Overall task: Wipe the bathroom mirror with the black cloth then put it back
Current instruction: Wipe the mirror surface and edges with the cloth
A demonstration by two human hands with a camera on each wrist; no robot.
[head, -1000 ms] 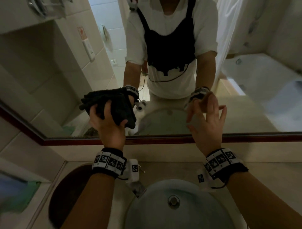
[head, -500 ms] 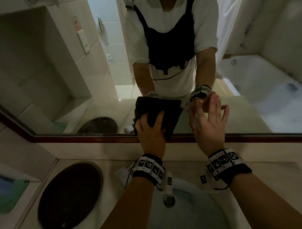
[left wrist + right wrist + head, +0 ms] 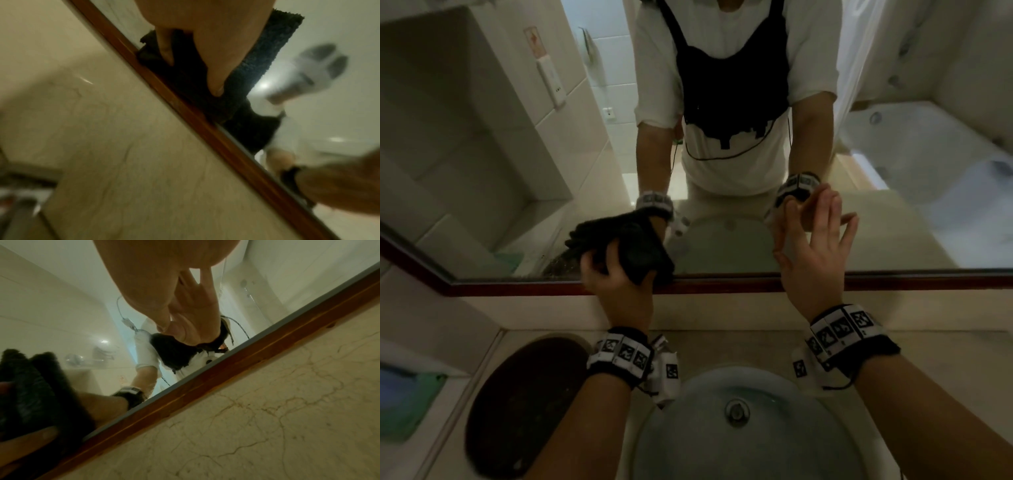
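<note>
The black cloth (image 3: 643,253) is bunched in my left hand (image 3: 613,270), which grips it and presses it on the mirror (image 3: 482,137) just above its red-brown wooden frame (image 3: 808,283). In the left wrist view my fingers (image 3: 216,76) curl over the cloth (image 3: 269,53) right at the frame (image 3: 185,105). My right hand (image 3: 818,236) is raised to the right with straight fingers, and its fingertips touch the glass. The right wrist view shows those fingers (image 3: 197,305) meeting their reflection, with the cloth (image 3: 30,386) at the far left.
Below the mirror runs a beige marble ledge (image 3: 722,308) and a counter with a round basin (image 3: 739,438). A dark round recess (image 3: 524,404) lies left of the basin and a green item (image 3: 404,401) at the far left. The glass reflects me and a bathtub.
My left hand swept the cloth rightwards along the mirror's lower edge, close to my right hand, then back to the left. My right hand has stayed on the glass.
</note>
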